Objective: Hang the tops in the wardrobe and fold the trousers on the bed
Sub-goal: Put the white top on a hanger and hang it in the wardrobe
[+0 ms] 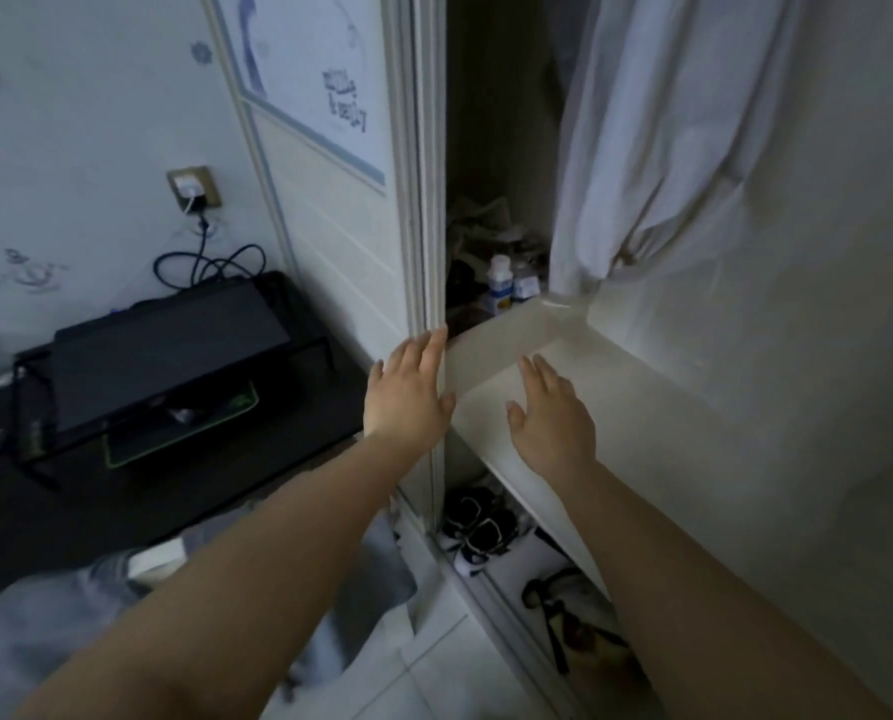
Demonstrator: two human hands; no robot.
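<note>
Wardrobe (491, 148) stands open ahead, tall and narrow, its dark gap running straight up and down. A white top (657, 148) hangs inside on the right, long side pointing down; its upper part is cut off. The left hand (408, 394) rests flat on the sliding door (330, 210) edge, fingers straight. The right hand (550, 413) reaches over the shelf (517, 330), fingers spread, holding nothing. Things deep inside are too dark to make out.

Dim, bluish light; soft overall blur; wide-angle bending at edges.
</note>
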